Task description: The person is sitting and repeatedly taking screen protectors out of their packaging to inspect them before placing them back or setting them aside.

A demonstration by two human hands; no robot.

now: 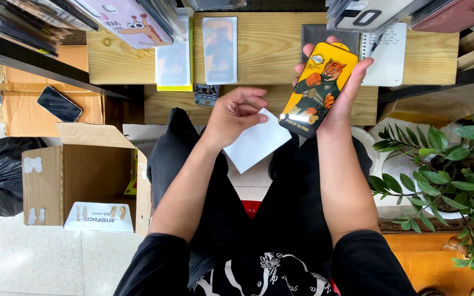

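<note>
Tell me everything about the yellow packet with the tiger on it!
The yellow packet is a flat, glossy, phone-shaped pack with a black border and rounded corners. A cartoon tiger in a dark green top fills its front. The right hand holds it from behind, tilted, above the lap, near the wooden counter.

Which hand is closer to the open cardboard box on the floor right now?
Left. The left hand, pinching a white sheet, is over the lap, right of the cardboard box. The right hand holds a yellow package farther right, by the shelf.
</note>
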